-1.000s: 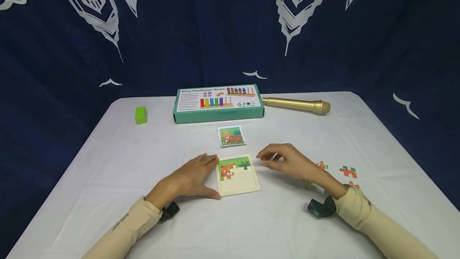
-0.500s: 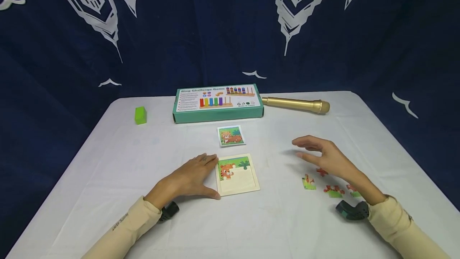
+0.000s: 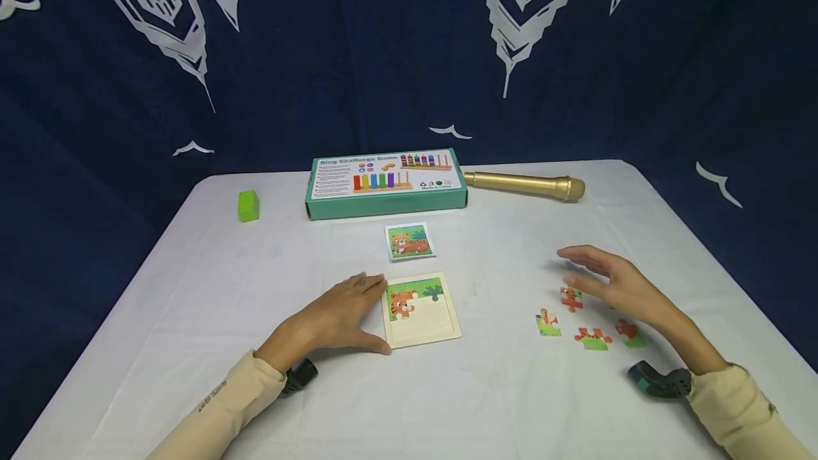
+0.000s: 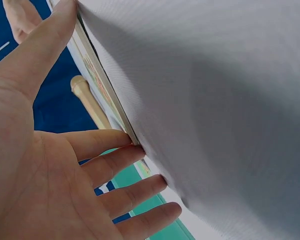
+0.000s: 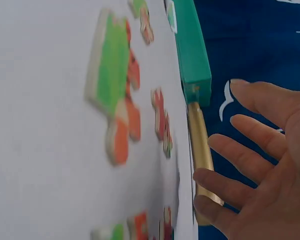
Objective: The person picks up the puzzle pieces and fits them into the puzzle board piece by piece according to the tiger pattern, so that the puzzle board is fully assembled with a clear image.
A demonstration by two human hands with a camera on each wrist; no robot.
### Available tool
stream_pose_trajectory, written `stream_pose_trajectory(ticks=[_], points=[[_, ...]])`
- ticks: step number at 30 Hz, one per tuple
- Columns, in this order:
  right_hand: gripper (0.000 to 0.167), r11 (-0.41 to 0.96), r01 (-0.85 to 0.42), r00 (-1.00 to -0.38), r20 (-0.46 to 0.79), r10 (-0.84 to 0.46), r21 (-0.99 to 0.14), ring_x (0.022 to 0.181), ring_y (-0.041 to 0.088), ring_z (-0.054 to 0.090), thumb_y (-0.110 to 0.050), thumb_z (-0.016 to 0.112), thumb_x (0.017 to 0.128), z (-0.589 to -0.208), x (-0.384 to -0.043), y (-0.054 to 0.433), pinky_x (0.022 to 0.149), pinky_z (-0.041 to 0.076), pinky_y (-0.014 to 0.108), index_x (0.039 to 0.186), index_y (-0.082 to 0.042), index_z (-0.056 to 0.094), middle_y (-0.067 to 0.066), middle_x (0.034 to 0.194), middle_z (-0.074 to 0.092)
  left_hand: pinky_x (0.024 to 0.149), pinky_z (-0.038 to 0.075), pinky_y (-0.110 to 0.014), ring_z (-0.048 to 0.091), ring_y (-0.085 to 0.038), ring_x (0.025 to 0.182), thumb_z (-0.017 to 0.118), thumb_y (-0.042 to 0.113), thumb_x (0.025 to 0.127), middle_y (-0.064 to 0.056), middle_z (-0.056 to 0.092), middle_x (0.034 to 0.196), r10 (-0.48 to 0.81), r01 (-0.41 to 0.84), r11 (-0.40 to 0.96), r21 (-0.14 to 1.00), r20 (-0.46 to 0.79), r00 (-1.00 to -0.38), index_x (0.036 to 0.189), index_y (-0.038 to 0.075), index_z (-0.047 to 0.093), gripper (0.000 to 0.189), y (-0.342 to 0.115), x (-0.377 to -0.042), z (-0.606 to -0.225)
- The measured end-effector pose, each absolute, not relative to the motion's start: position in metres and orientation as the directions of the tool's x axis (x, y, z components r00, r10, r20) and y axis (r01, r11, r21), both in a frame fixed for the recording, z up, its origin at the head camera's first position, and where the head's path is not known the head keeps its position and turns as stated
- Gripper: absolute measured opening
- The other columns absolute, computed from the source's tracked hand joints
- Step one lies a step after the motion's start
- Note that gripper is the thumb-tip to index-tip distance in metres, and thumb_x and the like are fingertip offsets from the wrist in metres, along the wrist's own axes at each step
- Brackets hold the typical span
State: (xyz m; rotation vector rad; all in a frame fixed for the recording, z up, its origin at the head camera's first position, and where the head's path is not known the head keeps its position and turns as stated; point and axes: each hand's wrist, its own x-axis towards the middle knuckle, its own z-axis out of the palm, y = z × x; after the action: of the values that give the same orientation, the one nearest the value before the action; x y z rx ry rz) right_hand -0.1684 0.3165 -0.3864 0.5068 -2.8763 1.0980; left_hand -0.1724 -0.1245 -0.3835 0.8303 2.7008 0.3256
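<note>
We are resting our left hand (image 3: 335, 314) against the left edge of the puzzle tray (image 3: 422, 329), fingers nearly straight, gripping nothing. We are hovering our right hand (image 3: 623, 286), fingers spread and holding nothing, near the loose puzzle pieces (image 3: 594, 342) that are lying right of the tray. We are judging these light, stiff and thin, best pinched by opposite side edges, sparing the narrow knobs.

On my white-clothed table (image 3: 498, 392), far side, I've got: grn game box (image 3: 386, 208), gold mic (image 3: 520, 184) just beside its R end, lime block (image 3: 248, 206) well apart to L; white-printed navy curtain (image 3: 358, 55) behind.
</note>
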Motion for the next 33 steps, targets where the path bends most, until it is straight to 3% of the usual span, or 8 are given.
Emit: stream_pose_trajectory(ticks=[2,4,5,13,20,33], points=[[0.048,0.702,-0.298,-0.949,0.121,-0.291,-0.647,0.132,0.032,0.042,-0.025,0.068,0.09,-0.387,-0.168,0.321,0.104,0.035,0.054,0.132,-0.006,0.054,0.016,0.136,0.052,0.115,0.022,-0.048,0.022,-0.035,0.143,0.075,0.062,0.07,-0.009,0.03,0.155,0.576,0.511,0.808,0.294,-0.212,-0.789,0.148,0.003,0.033,0.107,-0.124,-0.172,-0.384],[0.05,0.701,-0.282,-0.952,0.098,-0.291,-0.655,0.131,0.047,0.036,-0.024,0.069,0.089,-0.387,-0.167,0.325,0.098,0.029,0.068,0.133,-0.005,0.053,0.02,0.139,0.048,0.115,0.022,-0.048,0.022,-0.035,0.143,0.075,0.062,0.07,-0.009,0.03,0.155,0.576,0.513,0.808,0.29,-0.212,-0.789,0.148,0.003,0.033,0.107,-0.124,-0.172,-0.383],[0.052,0.708,-0.271,-0.954,0.085,-0.287,-0.652,0.131,0.048,0.034,-0.025,0.07,0.088,-0.388,-0.166,0.328,0.098,0.028,0.069,0.133,-0.005,0.053,0.022,0.141,0.047,0.115,0.022,-0.048,0.022,-0.035,0.143,0.075,0.062,0.07,-0.009,0.03,0.155,0.577,0.513,0.808,0.29,-0.212,-0.789,0.148,0.003,0.033,0.107,-0.124,-0.172,-0.383],[0.066,0.741,-0.217,-0.956,-0.017,-0.294,-0.636,0.135,0.054,0.022,-0.027,0.076,0.082,-0.394,-0.161,0.342,0.1,0.022,0.071,0.137,-0.005,0.047,0.03,0.149,0.03,0.115,0.023,-0.049,0.023,-0.036,0.143,0.075,0.062,0.07,-0.009,0.031,0.155,0.582,0.517,0.804,0.294,-0.205,-0.787,0.148,0.003,0.034,0.107,-0.124,-0.171,-0.382],[0.065,0.739,-0.216,-0.948,-0.046,-0.316,-0.638,0.138,0.056,0.008,-0.03,0.078,0.079,-0.398,-0.161,0.344,0.101,0.011,0.075,0.133,-0.004,0.05,0.033,0.149,0.025,0.115,0.022,-0.048,0.023,-0.036,0.143,0.074,0.063,0.07,-0.009,0.03,0.155,0.583,0.52,0.803,0.291,-0.207,-0.785,0.148,0.003,0.033,0.107,-0.124,-0.172,-0.383],[0.052,0.775,-0.247,-0.95,-0.011,-0.312,-0.581,0.132,0.057,0.024,-0.023,0.079,0.077,-0.401,-0.163,0.337,0.099,0.024,0.071,0.12,-0.004,0.056,0.033,0.146,0.029,0.115,0.023,-0.048,0.023,-0.036,0.143,0.075,0.063,0.069,-0.008,0.031,0.155,0.573,0.507,0.809,0.298,-0.206,-0.793,0.148,0.003,0.034,0.108,-0.124,-0.173,-0.384]])
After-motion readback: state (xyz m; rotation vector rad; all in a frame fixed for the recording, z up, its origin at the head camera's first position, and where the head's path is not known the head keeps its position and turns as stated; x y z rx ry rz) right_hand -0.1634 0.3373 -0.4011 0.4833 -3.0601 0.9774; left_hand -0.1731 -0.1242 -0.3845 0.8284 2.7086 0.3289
